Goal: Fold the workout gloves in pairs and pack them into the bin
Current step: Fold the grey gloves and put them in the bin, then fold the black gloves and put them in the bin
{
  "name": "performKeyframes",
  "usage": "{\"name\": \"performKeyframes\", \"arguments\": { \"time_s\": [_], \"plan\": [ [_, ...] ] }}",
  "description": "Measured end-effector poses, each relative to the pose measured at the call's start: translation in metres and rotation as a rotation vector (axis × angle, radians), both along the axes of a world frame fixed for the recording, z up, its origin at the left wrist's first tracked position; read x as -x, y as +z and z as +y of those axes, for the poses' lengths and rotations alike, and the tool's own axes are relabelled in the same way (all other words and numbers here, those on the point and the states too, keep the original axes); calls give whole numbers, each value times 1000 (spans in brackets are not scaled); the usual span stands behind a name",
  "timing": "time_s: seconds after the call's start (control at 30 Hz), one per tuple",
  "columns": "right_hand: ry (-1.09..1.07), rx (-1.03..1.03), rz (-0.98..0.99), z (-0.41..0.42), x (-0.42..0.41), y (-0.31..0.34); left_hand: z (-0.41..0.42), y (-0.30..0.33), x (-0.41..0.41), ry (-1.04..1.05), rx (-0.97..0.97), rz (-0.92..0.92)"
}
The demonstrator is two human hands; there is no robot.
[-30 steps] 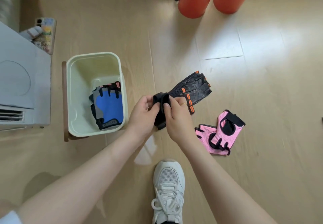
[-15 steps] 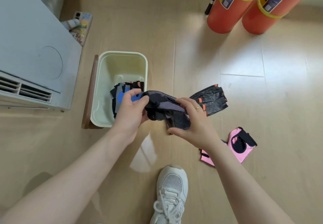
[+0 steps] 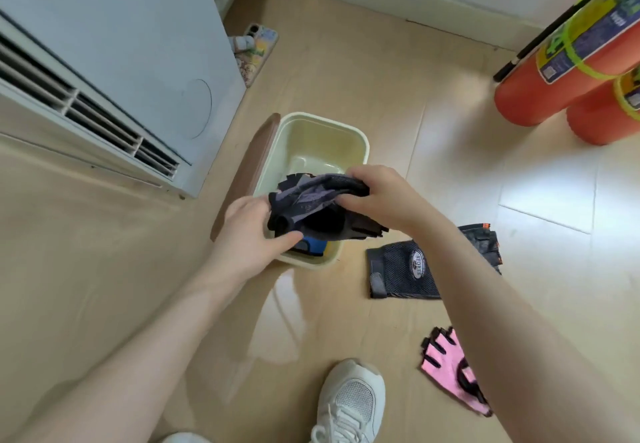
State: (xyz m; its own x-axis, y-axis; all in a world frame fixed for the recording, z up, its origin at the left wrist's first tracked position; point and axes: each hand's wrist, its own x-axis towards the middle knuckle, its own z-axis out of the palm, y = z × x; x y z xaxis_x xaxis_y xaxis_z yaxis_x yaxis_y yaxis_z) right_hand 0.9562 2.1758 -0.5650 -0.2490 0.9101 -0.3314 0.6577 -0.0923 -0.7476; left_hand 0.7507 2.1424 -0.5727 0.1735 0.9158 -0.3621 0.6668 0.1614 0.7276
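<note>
A folded pair of black-and-grey gloves (image 3: 311, 203) hangs over the open top of the pale green bin (image 3: 349, 131). My left hand (image 3: 249, 235) grips its near end and my right hand (image 3: 377, 197) grips its far end. Below it, inside the bin, a blue-and-black glove pair (image 3: 313, 246) shows only a corner. A black glove with orange marks and a round logo (image 3: 405, 269) lies flat on the floor right of the bin, partly under my right forearm. A pink-and-black glove pair (image 3: 446, 366) lies nearer me at the right, also partly covered.
A white air-conditioner unit (image 3: 104, 62) stands at the left, close to the bin. A brown board (image 3: 249, 172) leans along the bin's left side. Two orange cylinders (image 3: 540, 89) stand at the far right. A phone (image 3: 258, 51) lies by the wall. My white shoe (image 3: 349, 404) is near the bottom.
Both hands lifted the black-and-grey gloves off the floor and carried them left, over the bin. The view has swung left and closer, and the black orange-marked glove stays on the floor.
</note>
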Motion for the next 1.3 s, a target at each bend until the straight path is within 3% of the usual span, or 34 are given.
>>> {"name": "performKeyframes", "arguments": {
  "time_s": [0.17,0.23,0.33,0.5,0.57,0.63,0.67,0.73,0.83,0.93,1.03,1.1,1.2,1.3],
  "plan": [
    [174,231,-8,49,18,-4,3,-13,-7,295,1,-204],
    [291,303,-128,63,21,-13,4,-19,-9,350,9,-218],
    [291,213,-316,80,30,-29,5,-30,-12,368,79,-114],
    [142,55,-260,90,44,-57,10,-46,-26,433,250,43],
    [192,-24,-405,81,49,-73,17,-56,-31,457,298,75],
    [377,-210,-642,67,51,-88,22,-63,-40,405,333,184],
    [414,-303,-656,62,48,-91,24,-63,-43,358,348,243],
    [308,-351,-512,52,36,-84,25,-66,-49,234,344,373],
    [-32,-322,-151,29,2,-69,20,-67,-46,63,146,532],
    [-305,-279,-90,-8,-45,-75,4,-55,-50,-55,-100,283],
    [-503,-82,-211,-55,-85,-105,-12,-47,-67,-216,-380,136],
    [-426,38,-289,-93,-96,-129,-19,-49,-86,-328,-433,72],
    [-6,73,-407,-144,-85,-160,-32,-53,-118,-411,-339,-4],
    [7,-32,-554,-169,-70,-180,-46,-65,-133,-478,-216,-17]
  ]
}}
